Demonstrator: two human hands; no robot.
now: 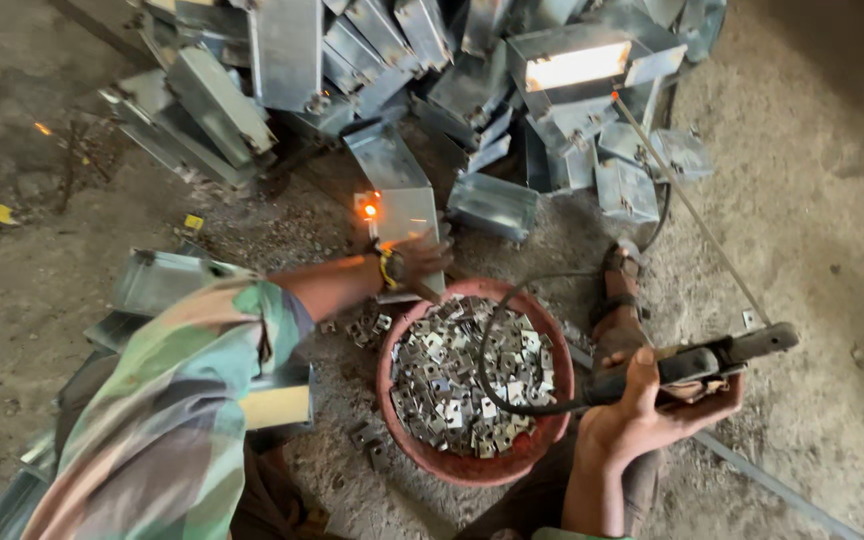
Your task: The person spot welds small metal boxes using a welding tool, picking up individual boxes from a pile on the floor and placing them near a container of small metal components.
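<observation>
Right hand (652,400) closed around a stiff, weighty-looking electrode holder (697,362); beyond it, left hand (417,258) steadies a rigid, sharp-edged metal box (399,195).

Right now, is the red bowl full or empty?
Nearly full: the red bowl holds a heap of small metal clips reaching close to its rim, with a black cable across them.

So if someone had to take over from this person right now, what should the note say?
Left hand: pressing on the grey metal box lying on the ground, right beside an orange-hot weld spot.
Right hand: gripping the welding holder, whose long rod points up and away from the box.
Red bowl of small metal clips sits between the hands.
Done: one glowing spot shows on this box.
A pile of similar boxes lies behind; which are finished cannot be told.
</observation>
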